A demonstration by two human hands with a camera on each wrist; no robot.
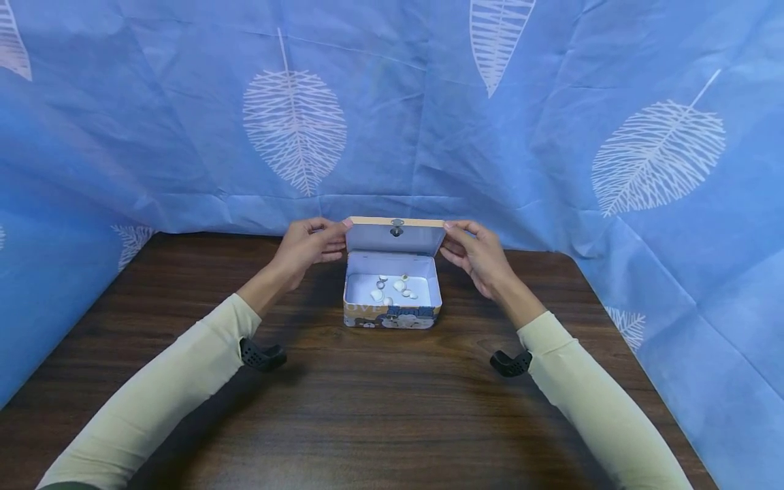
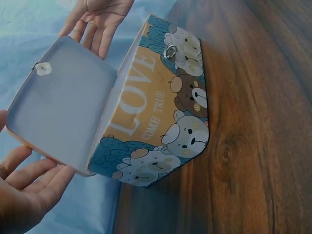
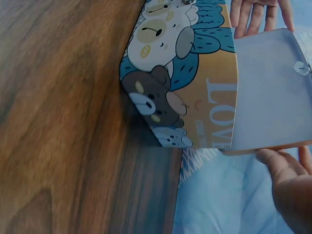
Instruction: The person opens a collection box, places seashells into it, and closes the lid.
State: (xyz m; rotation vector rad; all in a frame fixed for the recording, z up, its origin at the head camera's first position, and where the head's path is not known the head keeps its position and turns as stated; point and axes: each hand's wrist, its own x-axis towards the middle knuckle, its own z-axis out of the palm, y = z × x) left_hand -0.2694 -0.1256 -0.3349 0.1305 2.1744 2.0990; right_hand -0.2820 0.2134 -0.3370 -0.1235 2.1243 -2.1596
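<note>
A tin box (image 1: 392,317) printed with cartoon bears and the word LOVE stands on the table with its hinged lid (image 1: 395,238) raised. Several small pale shells (image 1: 400,286) lie scattered on the white floor inside. My left hand (image 1: 311,246) pinches the lid's left corner, thumb near the top edge and the other fingers along the side. At the opposite corner, my right hand (image 1: 478,257) holds the lid the same way. The left wrist view shows the lid's plain inner face (image 2: 61,97) between both hands. A metal clasp (image 1: 397,231) sits at the middle of the lid's edge.
The dark wood table (image 1: 380,408) spreads in front of the box and to both sides. Behind it hangs a blue cloth (image 1: 392,122) with white leaf prints. Black wrist devices (image 1: 262,355) are worn over the cream sleeves (image 1: 165,395).
</note>
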